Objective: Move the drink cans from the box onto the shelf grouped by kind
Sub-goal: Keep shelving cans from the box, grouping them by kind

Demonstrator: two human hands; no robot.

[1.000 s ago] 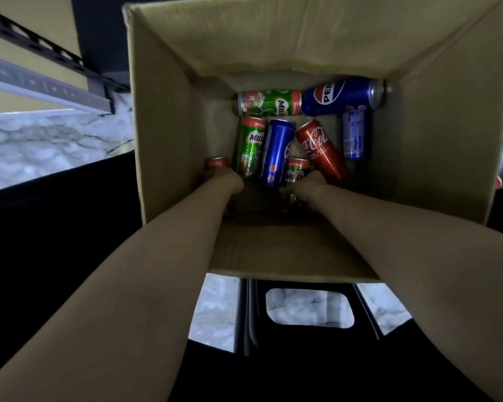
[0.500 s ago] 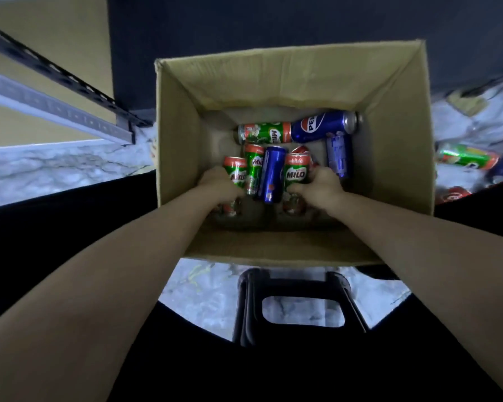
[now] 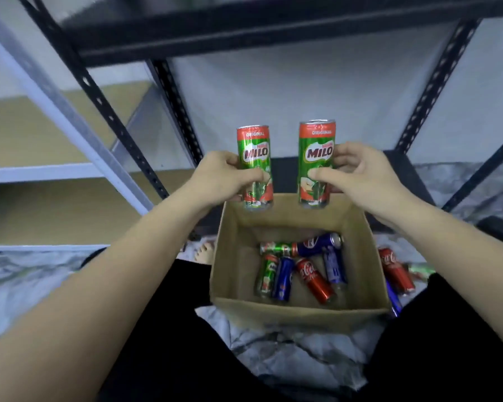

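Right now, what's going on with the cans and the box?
A person holds two upright Milo cans above the open cardboard box, one in the left hand and one in the right hand: the left Milo can and the right Milo can. Neither is on the black shelf yet. Six cans lie in the box: two Milo, three blue ones and a Coca-Cola can. A few more cans lie on the floor beside it.

Marbled grey floor (image 3: 302, 361) underfoot; pale wall (image 3: 288, 91) at twelve o'clock; grey metal rack (image 3: 55, 111) at ten o'clock.
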